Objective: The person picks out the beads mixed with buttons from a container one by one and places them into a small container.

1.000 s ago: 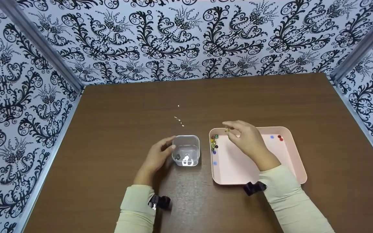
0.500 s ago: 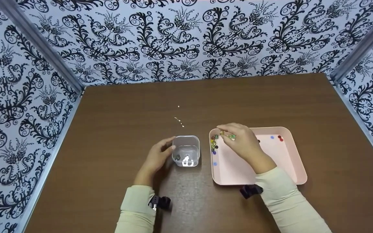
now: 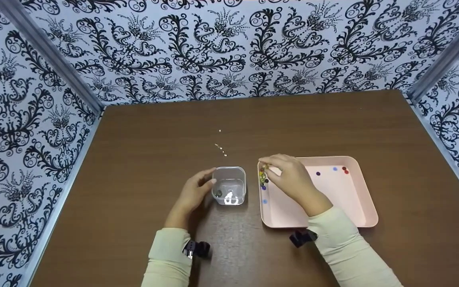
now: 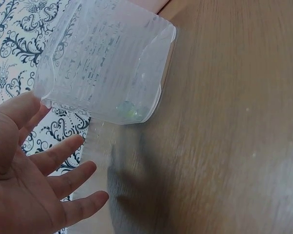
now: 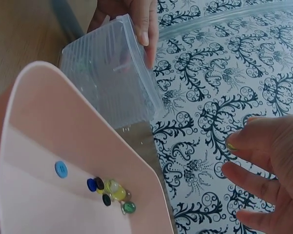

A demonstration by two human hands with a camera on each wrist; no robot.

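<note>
My left hand [image 3: 191,194] pinches the rim of a clear plastic container [image 4: 107,58] between thumb and forefinger, the other fingers spread apart. A greenish glass marble [image 4: 129,109] lies inside it, at the bottom corner. My right hand [image 3: 290,177] is over the left back corner of a pink tray [image 3: 367,199], pinching a yellowish marble [image 5: 230,142] mostly covered by the fingertips. Along the tray's left side lie yellow marbles [image 5: 116,191], a green marble [image 5: 129,207], dark buttons [image 5: 106,199] and a light blue button [image 5: 61,169].
Farther right in the tray are a dark button [image 3: 318,173], a blue button [image 3: 335,169] and red pieces [image 3: 345,171]. Brown wood table [image 3: 153,139] surrounds both vessels. Walls with black-and-white scroll patterns [image 3: 221,48] enclose the back and sides.
My right hand has moved left across the tray with the marble, toward the container, uncovering the dark button behind it. My left hand and the container have stayed still.
</note>
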